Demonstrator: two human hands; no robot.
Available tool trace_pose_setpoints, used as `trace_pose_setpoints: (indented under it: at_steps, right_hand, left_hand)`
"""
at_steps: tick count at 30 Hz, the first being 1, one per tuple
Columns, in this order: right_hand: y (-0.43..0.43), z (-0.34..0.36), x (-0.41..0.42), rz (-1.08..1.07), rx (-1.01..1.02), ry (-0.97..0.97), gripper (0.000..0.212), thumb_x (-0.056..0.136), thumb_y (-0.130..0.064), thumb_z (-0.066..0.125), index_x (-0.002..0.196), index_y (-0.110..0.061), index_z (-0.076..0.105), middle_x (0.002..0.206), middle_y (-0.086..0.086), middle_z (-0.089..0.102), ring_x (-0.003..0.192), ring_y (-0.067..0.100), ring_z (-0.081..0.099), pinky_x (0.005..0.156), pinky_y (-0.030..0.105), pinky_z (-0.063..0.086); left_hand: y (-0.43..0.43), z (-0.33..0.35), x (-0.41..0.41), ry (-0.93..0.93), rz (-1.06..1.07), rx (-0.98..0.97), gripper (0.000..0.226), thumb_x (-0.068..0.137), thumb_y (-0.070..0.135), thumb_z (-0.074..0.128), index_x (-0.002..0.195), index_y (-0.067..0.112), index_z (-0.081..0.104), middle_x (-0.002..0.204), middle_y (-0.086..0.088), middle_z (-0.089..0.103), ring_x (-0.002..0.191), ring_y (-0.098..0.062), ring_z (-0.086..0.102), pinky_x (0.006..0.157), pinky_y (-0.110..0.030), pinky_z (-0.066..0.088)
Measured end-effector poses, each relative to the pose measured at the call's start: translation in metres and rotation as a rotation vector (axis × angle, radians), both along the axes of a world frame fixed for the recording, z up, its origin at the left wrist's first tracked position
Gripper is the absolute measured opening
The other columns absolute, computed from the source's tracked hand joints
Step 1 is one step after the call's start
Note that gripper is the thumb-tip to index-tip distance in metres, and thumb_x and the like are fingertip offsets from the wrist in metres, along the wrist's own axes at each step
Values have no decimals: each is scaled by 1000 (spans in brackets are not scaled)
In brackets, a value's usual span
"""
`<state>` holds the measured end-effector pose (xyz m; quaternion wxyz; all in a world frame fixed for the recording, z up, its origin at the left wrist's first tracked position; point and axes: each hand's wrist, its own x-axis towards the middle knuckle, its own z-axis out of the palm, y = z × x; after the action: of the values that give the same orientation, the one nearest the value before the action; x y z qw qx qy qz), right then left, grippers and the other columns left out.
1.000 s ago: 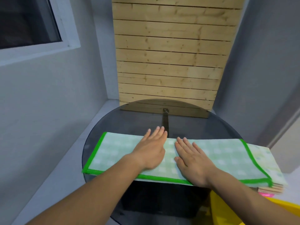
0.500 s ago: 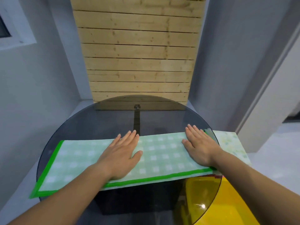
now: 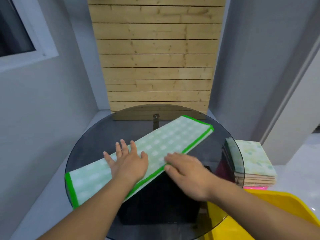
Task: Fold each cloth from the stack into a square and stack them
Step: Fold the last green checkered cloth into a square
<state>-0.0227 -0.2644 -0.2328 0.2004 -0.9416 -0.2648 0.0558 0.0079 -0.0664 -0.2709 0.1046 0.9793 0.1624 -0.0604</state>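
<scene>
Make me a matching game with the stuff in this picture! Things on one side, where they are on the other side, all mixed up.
Things:
1. long green-edged checked cloth
2. left hand
3. stack of folded pale cloths
4. yellow plastic tub

Places:
A. nearest, in the bottom right corner of the view
B. slanting across the round dark glass table
C. beyond the tub, right of the table
D. flat on the cloth

Pairs: 1-B, 2-D, 3-C, 4-A.
</scene>
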Motion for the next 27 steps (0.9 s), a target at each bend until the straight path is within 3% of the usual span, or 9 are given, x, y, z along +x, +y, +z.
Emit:
trace_pose_setpoints:
  at_steps: [3,6,8,10,14,17,20,24,27]
  right_hand:
    - [9,-10,-10,36,-59,68,48,104,-47,27,142,-22,45,156,0,34,147,19,19,121,33,12]
    - [-8,-20,6,11,-87,75,56,103,-52,24,152,-26,29,164,-6,13,151,7,-1,122,32,-5]
    - [-18,-25,21,-4,-136,61,65,100,-57,21,156,-22,16,164,-9,12,149,2,-6,122,32,-9]
    - [-22,-28,34,-27,-180,43,72,99,-60,19,157,-17,9,164,-6,15,149,2,-7,122,33,-10]
    - [-22,-28,43,-46,-169,45,75,99,-60,20,157,-15,4,161,-5,22,149,4,-9,122,35,-10]
    - [-24,-25,41,-66,-149,92,72,99,-60,25,156,-19,12,164,-7,14,149,7,-13,122,36,-10]
    - [-16,-12,24,-72,-34,143,63,97,-62,34,149,-26,33,165,-5,5,150,11,-12,123,35,-4]
    - [-9,-12,-12,69,-35,-1,54,93,-62,45,138,-31,48,160,-8,25,148,8,12,120,28,4]
    - [-20,-26,-27,113,-25,-40,63,90,-66,46,138,-25,41,153,-9,35,146,4,17,123,34,9]
  left_hand:
    - [-12,16,4,25,135,-127,66,102,35,28,161,20,1,166,-14,-18,152,-28,-21,116,-67,-11]
    - [-8,24,-3,22,68,-310,62,96,14,38,154,23,22,167,-12,-13,154,-26,-17,119,-61,-9]
    - [2,23,-19,70,-128,-267,57,99,27,42,153,28,24,167,-9,-19,153,-23,-21,122,-56,-4]
    - [16,23,-35,111,-327,-165,68,97,52,44,157,32,19,165,-1,-26,150,-16,-27,120,-50,1]
    - [44,23,-49,54,-595,-85,81,93,69,44,159,32,17,168,12,-6,150,-2,-15,119,-34,-1]
    - [52,15,-53,-2,-666,-29,78,94,71,36,159,34,14,168,12,-3,150,-3,-12,121,-33,-4]
    - [41,5,-61,-22,-654,71,76,99,68,17,161,28,-2,167,7,-14,151,-7,-19,123,-36,-12]
    - [20,-5,-68,-79,-570,53,76,99,66,13,161,24,-1,168,2,-13,152,-12,-18,124,-42,-10]
    - [15,-7,-74,-164,-580,-5,69,101,61,23,158,24,14,168,-2,-2,153,-15,-8,125,-38,-6]
